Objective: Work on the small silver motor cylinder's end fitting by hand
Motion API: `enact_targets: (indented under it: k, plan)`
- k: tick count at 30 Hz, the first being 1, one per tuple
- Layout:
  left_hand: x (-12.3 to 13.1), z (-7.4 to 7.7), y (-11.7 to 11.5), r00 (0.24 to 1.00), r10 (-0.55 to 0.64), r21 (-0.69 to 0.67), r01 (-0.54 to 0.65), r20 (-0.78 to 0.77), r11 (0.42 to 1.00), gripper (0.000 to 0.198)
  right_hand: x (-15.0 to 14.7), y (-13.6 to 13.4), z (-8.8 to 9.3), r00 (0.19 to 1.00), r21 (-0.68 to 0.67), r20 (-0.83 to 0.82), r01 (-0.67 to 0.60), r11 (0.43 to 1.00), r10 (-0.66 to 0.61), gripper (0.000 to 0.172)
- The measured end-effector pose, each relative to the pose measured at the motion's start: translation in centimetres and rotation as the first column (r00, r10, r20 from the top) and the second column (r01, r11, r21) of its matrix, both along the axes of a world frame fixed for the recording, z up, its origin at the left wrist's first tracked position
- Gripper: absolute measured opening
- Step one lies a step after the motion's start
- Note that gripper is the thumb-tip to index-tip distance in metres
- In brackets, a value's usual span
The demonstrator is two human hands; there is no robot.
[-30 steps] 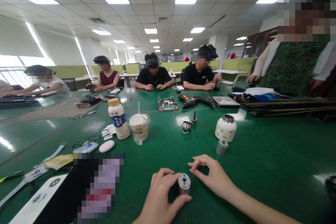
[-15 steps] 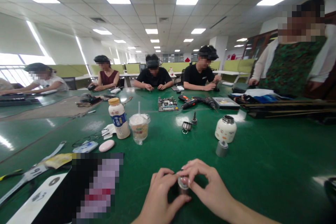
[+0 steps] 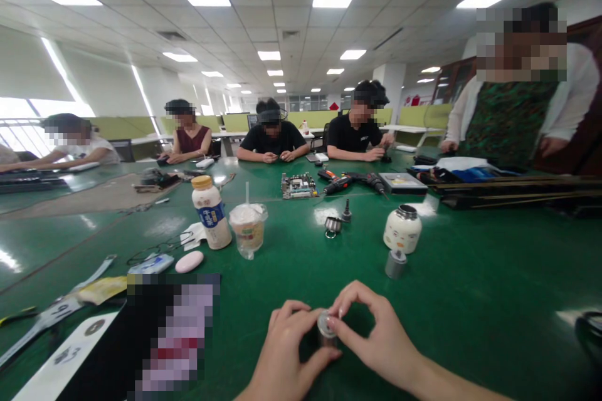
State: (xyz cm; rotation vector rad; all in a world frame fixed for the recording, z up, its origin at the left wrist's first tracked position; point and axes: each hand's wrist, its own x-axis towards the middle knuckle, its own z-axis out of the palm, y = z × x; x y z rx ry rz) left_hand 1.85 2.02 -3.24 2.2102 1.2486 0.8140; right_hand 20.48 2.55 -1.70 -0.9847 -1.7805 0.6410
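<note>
Small metal cylinder [image 3: 327, 338]: upright on the green counter [image 3: 480, 288], toward its near edge, about midway between left and right edges. Left hand [image 3: 290, 351] wrapped round its side, thumb on the near side, fingers curled behind. Right hand [image 3: 379, 338] arched over from the right, thumb and forefinger drawn in at the cylinder's top; cannot tell whether they pinch it or some small part.

Beyond, a little right: second grey cylinder [image 3: 396, 265], upright, just in front of a pale open-mouthed jar [image 3: 402, 230]; whether they touch, cannot tell. Toward the middle: shiny metal cup [image 3: 333, 224], dark pointed fitting [image 3: 347, 210] beside it. Left of these, lidded drink cup [image 3: 248, 230] with straw, next to a yellow-capped bottle [image 3: 211, 216]. Nearer the far edge: circuit board [image 3: 300, 186], power drill [image 3: 337, 183] to its right. Co-workers sit along the far edge.
</note>
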Motion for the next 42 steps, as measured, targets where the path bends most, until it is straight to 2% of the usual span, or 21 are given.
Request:
enact_targets:
  k: [2, 8, 12, 15, 17, 21, 25, 28, 31, 33, 35, 38, 42]
  plan:
    - [0.1, 0.1, -0.1, 1.0, 0.007, -0.01, -0.007, -0.001, 1.0, 0.033, 0.2, 0.0, 0.1, 1.0, 0.03, -0.018, 0.021, 0.999, -0.021, 0.012]
    - [0.2, 0.1, -0.1, 1.0, 0.013, -0.003, -0.013, 0.002, 1.0, 0.028, -0.2, -0.2, 0.2, 0.997, -0.016, 0.009, -0.07, 0.997, 0.071, 0.008]
    - [0.1, 0.1, 0.0, 1.0, 0.007, 0.0, -0.007, -0.004, 1.0, 0.032, -0.3, 0.2, 0.1, 0.997, 0.047, -0.067, -0.037, 0.998, 0.04, 0.012]
    - [0.0, -0.1, 0.0, 1.0, 0.017, 0.001, -0.017, 0.0, 1.0, 0.034, 0.3, 1.3, -0.1, 0.994, 0.071, -0.102, 0.043, 0.997, -0.036, 0.013]
    - [0.0, -0.2, 0.0, 1.0, 0.029, 0.004, -0.029, -0.003, 1.0, 0.034, 1.0, 2.1, -0.5, 0.995, 0.004, -0.061, 0.075, 0.997, -0.075, 0.012]
    - [0.0, -0.3, 0.1, 0.999, 0.036, 0.004, -0.036, 0.004, 0.999, 0.037, 2.2, 3.4, -2.1, 1.0, -0.195, 0.014, 0.007, 0.981, -0.005, 0.01]
    - [0.1, -0.1, 0.1, 0.999, 0.045, 0.012, -0.045, 0.007, 0.999, 0.037, 2.6, 3.6, -3.0, 0.999, -0.178, 0.039, -0.004, 0.984, 0.011, 0.012]
    - [0.1, -0.2, 0.1, 0.999, 0.036, 0.023, -0.036, 0.0, 0.999, 0.037, 2.3, 3.3, -2.5, 1.0, -0.171, 0.003, -0.01, 0.985, 0.011, 0.015]
    - [0.0, -0.2, 0.1, 1.0, 0.025, 0.026, -0.025, -0.003, 0.999, 0.038, 1.5, 2.6, -1.1, 0.995, -0.122, -0.101, -0.011, 0.993, -0.001, 0.016]
    - [0.0, -0.2, 0.2, 1.0, 0.017, 0.03, -0.017, 0.0, 0.999, 0.037, 0.8, 1.8, -0.1, 0.993, -0.033, -0.11, -0.047, 0.998, 0.043, 0.018]
    - [0.0, -0.2, 0.2, 1.0, 0.011, 0.036, -0.011, 0.002, 0.999, 0.035, 0.1, 1.0, 0.5, 0.991, -0.011, -0.083, -0.108, 0.994, 0.107, 0.019]
    - [0.1, -0.1, 0.1, 1.0, 0.022, 0.04, -0.022, 0.002, 0.999, 0.03, -0.4, 0.2, 0.8, 0.989, -0.045, -0.055, -0.137, 0.99, 0.134, 0.018]
    - [0.1, 0.1, 0.0, 1.0, 0.021, 0.024, -0.021, 0.001, 1.0, 0.029, -0.5, 0.0, 0.6, 0.995, -0.063, -0.038, -0.091, 0.994, 0.089, 0.018]
